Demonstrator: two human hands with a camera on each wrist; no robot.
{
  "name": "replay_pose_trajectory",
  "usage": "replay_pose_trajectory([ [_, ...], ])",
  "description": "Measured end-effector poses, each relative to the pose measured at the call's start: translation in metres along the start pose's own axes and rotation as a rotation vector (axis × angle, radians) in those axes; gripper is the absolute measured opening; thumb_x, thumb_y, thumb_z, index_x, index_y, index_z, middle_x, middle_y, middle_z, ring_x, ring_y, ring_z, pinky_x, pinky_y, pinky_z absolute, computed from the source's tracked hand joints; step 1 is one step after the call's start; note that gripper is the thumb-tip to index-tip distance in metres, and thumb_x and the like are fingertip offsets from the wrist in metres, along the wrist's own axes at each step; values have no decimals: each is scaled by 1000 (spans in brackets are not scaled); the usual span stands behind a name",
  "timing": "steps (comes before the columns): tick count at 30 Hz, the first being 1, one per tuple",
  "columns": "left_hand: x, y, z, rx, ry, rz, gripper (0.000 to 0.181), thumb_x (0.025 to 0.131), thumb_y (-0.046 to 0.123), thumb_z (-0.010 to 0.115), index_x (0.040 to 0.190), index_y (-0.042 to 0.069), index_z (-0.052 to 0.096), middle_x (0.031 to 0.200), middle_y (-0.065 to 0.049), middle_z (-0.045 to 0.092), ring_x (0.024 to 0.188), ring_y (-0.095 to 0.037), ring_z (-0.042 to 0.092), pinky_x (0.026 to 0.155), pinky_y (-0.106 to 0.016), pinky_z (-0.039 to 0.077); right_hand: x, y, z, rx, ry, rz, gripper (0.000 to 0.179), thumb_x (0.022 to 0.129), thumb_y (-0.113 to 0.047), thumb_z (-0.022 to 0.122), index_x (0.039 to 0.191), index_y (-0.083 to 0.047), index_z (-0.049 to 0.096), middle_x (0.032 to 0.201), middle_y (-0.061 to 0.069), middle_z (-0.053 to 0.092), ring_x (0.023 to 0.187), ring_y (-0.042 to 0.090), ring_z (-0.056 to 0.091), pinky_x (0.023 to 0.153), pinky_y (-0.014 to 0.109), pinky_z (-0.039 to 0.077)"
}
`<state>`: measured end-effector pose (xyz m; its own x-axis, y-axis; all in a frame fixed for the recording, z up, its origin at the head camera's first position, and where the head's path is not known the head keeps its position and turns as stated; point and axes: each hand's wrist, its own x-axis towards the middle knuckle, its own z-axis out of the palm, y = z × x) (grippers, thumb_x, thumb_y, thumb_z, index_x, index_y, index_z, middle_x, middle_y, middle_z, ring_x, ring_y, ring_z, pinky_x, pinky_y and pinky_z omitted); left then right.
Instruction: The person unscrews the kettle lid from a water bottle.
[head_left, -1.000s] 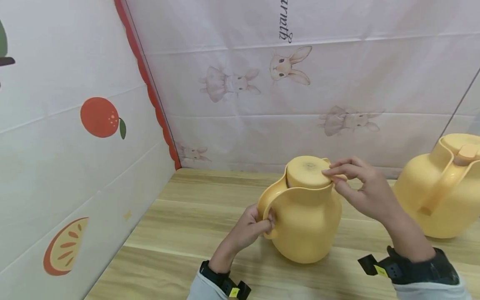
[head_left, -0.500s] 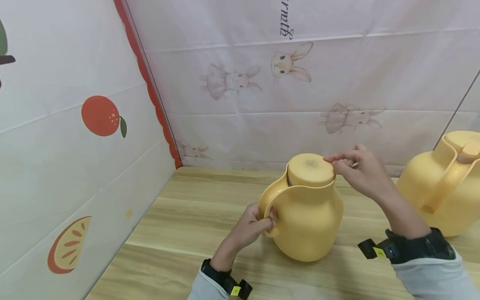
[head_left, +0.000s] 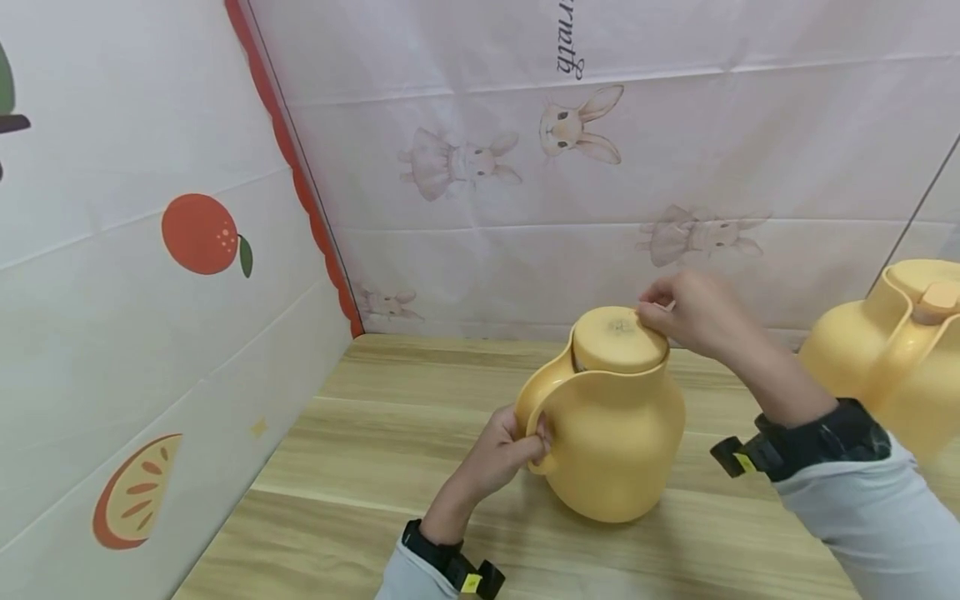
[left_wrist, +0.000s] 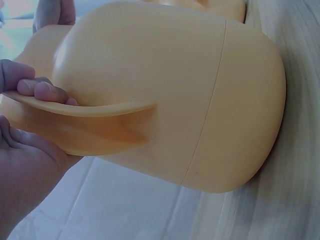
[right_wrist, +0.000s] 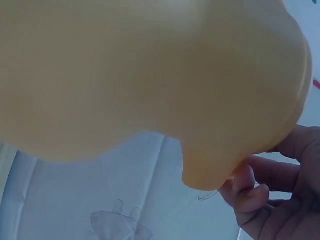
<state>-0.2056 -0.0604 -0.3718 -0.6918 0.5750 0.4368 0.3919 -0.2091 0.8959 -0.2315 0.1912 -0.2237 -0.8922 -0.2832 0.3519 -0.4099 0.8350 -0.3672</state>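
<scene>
A yellow thermos jug stands upright on the wooden table, its round lid seated in the top. My left hand grips the jug's looped handle on the left side; in the left wrist view the fingers wrap over the handle's edge. At the right rim, my right hand pinches the jug with curled fingers where the lid meets the spout. The right wrist view has these fingers beside the short spout, with the thumb partly hidden behind the rim.
A second yellow jug stands to the right, partly behind my right forearm and cut off by the frame edge. A rabbit-print cloth wall rises behind the table, and a fruit-print wall on the left.
My right hand has moved up and slightly left along the jug's rim, its fingers curling more and the forearm swinging higher. The left hand and the jug have hardly moved.
</scene>
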Motion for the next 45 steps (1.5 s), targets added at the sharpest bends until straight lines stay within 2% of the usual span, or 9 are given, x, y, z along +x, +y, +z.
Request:
replay_pose_trajectory([
  [5,0,-1,-1,2,0,0,3,78,-5,44,78,-2,44,72,-2,49,65,-11,46,56,-22,38,13,-8,-3,-57,-65,37,21,85,-14,62,87,6,68,79,15,65,72,28,57,63,42,46],
  [11,0,0,0,1,3,0,3,79,-4,44,78,-7,43,69,-3,48,64,-12,45,56,-22,37,27,-12,-7,-51,-160,68,20,85,-15,64,83,5,67,70,7,61,62,22,53,55,34,43],
  [16,1,2,1,-3,7,1,3,77,-7,45,78,-4,44,70,-5,47,63,-12,45,55,-22,36,34,-16,-11,-125,-195,72,25,84,-21,65,71,1,65,61,3,56,58,20,51,53,31,41],
  [22,2,3,1,-4,7,-14,3,76,-6,45,78,-4,44,70,-3,47,61,-11,44,54,-23,35,40,-20,-13,-157,-249,90,23,86,-20,64,76,0,68,63,3,59,60,21,54,56,35,44],
  [28,1,1,0,3,8,-23,6,77,-1,46,77,-5,43,69,-1,48,61,-11,44,53,-23,36,46,-23,-2,-51,-232,12,25,86,-18,65,94,6,65,86,17,64,75,27,58,65,39,48],
  [35,1,0,-1,-5,12,-16,2,78,-2,46,77,-1,44,69,-1,47,60,-11,44,54,-22,36,44,-46,6,-40,-207,-69,21,84,-19,66,88,2,68,79,9,62,73,24,55,64,36,46],
  [42,1,1,0,2,15,-17,8,78,0,46,78,-8,42,68,-2,48,60,-11,44,54,-22,36,39,-53,13,17,-187,-202,14,83,-10,66,90,1,71,78,6,65,74,20,59,66,36,48],
  [45,1,1,0,1,19,-20,8,78,0,46,78,-7,43,68,-1,48,60,-11,44,53,-22,36,36,-55,13,15,-174,-279,11,81,-8,66,87,-1,73,77,4,66,71,18,60,65,35,49],
])
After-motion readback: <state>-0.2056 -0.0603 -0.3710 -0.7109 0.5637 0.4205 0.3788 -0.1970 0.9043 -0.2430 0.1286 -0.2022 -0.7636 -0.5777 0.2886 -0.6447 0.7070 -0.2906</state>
